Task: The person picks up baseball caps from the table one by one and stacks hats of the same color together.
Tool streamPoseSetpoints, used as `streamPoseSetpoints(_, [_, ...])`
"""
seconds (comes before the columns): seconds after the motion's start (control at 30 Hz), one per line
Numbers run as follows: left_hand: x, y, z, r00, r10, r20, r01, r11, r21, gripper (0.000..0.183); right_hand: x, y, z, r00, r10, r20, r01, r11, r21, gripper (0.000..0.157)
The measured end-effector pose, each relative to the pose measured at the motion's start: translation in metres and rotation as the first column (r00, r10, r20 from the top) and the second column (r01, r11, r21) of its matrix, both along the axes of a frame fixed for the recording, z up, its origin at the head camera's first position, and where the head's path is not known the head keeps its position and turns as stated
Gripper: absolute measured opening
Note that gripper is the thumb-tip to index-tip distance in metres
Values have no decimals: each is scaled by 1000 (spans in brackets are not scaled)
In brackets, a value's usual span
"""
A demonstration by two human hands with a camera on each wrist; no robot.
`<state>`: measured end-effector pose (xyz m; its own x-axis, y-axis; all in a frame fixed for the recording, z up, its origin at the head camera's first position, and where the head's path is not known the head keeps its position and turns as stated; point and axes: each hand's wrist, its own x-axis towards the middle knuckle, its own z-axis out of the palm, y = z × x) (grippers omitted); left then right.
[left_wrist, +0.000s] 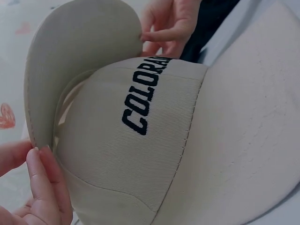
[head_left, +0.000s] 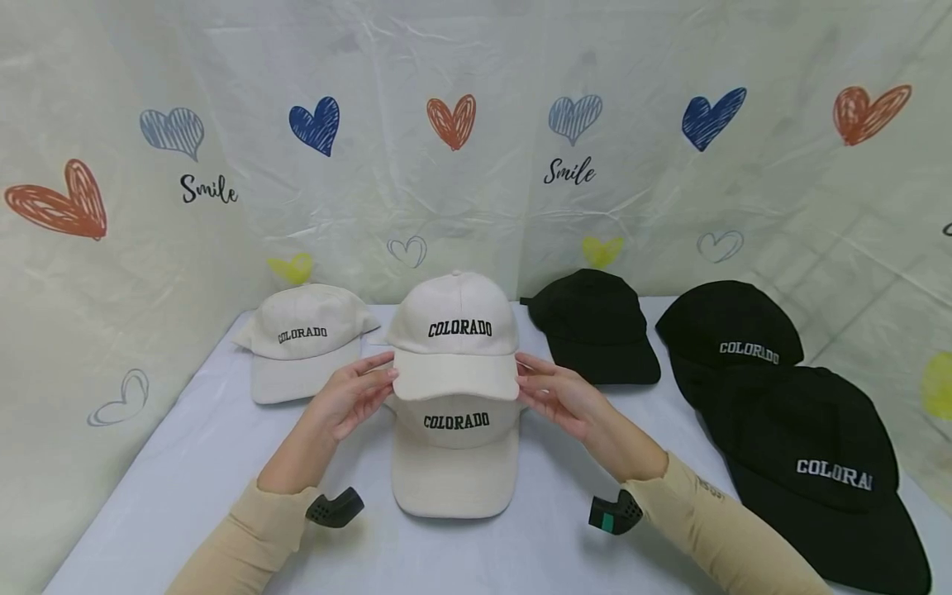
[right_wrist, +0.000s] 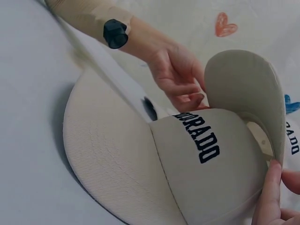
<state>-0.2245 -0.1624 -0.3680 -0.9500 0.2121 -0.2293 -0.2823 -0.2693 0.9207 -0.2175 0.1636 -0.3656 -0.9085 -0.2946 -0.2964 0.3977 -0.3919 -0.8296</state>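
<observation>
In the head view, a cream baseball cap (head_left: pixel 455 372) marked COLORADO sits over the crown of a second cream COLORADO cap (head_left: pixel 455 475). My left hand (head_left: pixel 351 400) pinches the upper cap's brim at its left side, between thumb and fingertips. On the opposite side, the brim is pinched by my right hand (head_left: pixel 559 398). Both wrist views show the underside of the upper brim (left_wrist: pixel 93 37) standing above the lower cap's crown (right_wrist: pixel 211 154). The lower cap's back is hidden beneath the upper one.
Another cream COLORADO cap (head_left: pixel 305 343) lies to the left on the white table (head_left: pixel 186 487). To the right are a black cap (head_left: pixel 595 326) and two overlapping black COLORADO caps (head_left: pixel 732 318), the nearer one (head_left: pixel 818 446) in front. A heart-printed sheet (head_left: pixel 506 49) hangs behind.
</observation>
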Motion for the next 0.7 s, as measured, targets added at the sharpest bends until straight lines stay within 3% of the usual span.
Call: streamPoseSetpoints(0.7, [14,-6,-8,994,-103,-38,100,991,-87,66,20,3,-10,1000,14,4,-14,1000,27,64])
